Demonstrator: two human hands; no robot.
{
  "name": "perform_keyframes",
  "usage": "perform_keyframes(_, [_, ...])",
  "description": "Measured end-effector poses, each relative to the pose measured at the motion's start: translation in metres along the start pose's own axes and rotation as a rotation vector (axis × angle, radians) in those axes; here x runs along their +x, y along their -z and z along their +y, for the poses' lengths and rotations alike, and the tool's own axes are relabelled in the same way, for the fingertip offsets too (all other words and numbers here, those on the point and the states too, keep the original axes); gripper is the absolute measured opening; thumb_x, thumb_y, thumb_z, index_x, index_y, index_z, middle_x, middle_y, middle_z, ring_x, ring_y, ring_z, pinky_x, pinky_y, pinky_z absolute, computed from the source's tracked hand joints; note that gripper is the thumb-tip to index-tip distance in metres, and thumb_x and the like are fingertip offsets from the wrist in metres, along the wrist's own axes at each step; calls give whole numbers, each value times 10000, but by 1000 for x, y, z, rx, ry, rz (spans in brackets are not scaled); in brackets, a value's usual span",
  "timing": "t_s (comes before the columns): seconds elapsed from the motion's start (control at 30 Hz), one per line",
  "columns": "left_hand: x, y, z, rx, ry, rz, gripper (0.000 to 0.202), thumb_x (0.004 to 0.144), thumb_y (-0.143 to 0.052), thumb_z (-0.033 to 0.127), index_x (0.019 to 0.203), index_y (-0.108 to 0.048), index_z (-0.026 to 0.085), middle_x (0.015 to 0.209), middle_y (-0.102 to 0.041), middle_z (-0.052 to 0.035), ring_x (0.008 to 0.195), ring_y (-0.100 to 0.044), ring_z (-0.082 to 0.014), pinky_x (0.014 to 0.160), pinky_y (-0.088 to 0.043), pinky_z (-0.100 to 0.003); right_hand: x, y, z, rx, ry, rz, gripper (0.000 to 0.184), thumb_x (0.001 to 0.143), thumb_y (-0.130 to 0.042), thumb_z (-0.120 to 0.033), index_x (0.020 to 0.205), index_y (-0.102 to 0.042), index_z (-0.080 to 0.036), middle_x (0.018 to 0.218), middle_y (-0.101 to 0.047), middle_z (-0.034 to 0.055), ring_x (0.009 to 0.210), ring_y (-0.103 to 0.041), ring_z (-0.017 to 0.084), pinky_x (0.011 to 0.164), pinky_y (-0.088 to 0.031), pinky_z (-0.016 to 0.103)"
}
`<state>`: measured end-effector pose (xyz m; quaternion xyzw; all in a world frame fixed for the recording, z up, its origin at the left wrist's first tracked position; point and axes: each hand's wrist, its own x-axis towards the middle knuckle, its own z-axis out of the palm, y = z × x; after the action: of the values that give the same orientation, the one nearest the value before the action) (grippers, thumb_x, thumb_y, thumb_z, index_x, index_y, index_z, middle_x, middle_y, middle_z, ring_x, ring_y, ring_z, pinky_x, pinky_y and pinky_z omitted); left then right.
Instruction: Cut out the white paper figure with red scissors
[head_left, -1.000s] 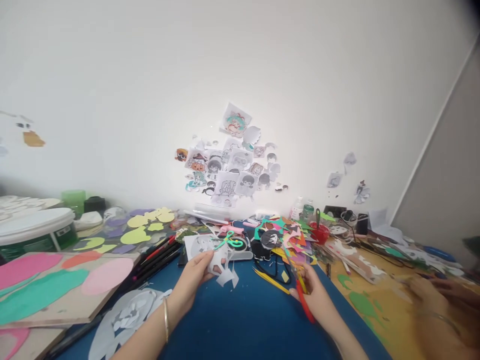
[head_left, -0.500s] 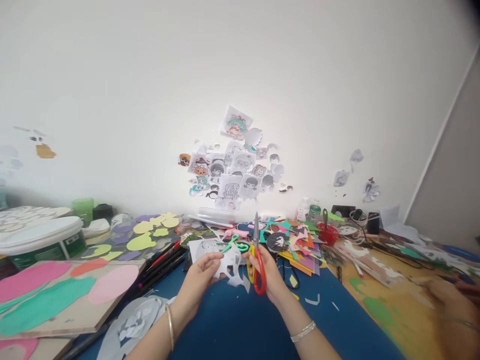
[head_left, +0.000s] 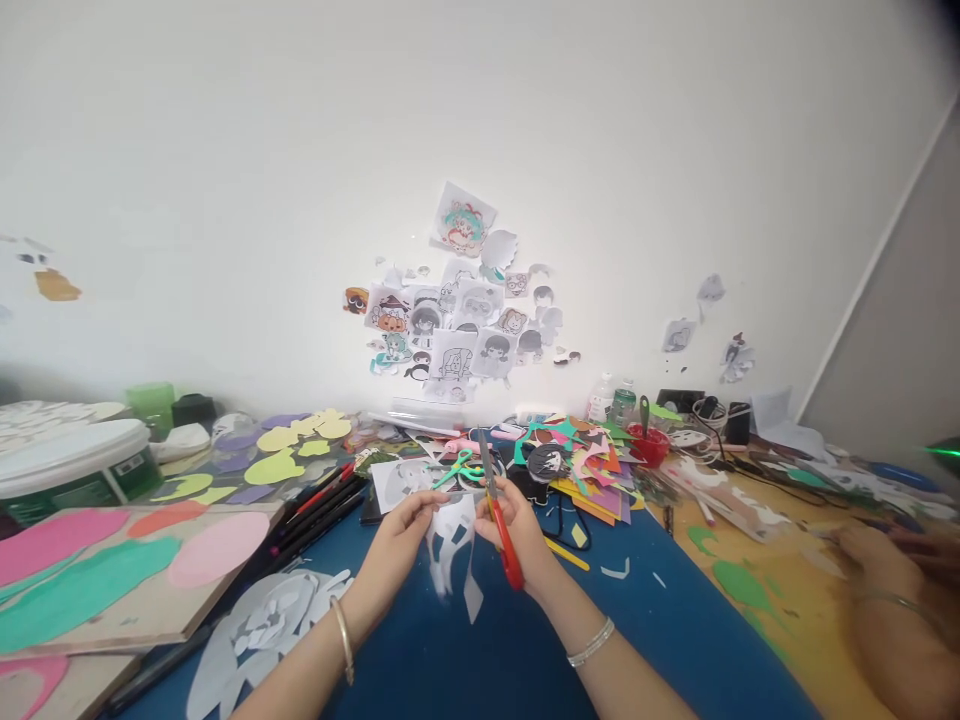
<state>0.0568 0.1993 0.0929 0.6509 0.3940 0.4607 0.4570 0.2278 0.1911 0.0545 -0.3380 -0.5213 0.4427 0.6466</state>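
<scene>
My left hand pinches the edge of a white paper cutout, which hangs down with holes and strips cut in it. My right hand is closed around scissors with red handles, their blades pointing up and away. A narrow strip of the paper dangles beside the right fingers, ending in a pointed piece. Just beyond the hands lie small green-handled scissors and a printed sheet. Whether the red scissors' blades touch the paper I cannot make out.
White paper scraps lie at the left on the blue mat. Black pens and a board with coloured shapes are beside them. Colourful offcuts pile up behind. Another person's hand is at the far right.
The red scissors have tilted to the left, their tips swinging toward the paper. The cutout now hangs lower and its strip dangles longer. The view has shifted slightly.
</scene>
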Motion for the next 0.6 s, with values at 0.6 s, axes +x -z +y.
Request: perform_keyframes(0.6, [-5,-5,3,93,-46,-38,403,773,-466,540,700,-617,173,700,-627,-38,718,-555,-191,686,-427,-271,-9,-10,4,-42,-44,30,545,557,-771,-259,1033,-504,-246,705,-534,-54,543,-452,93,549,-363,240])
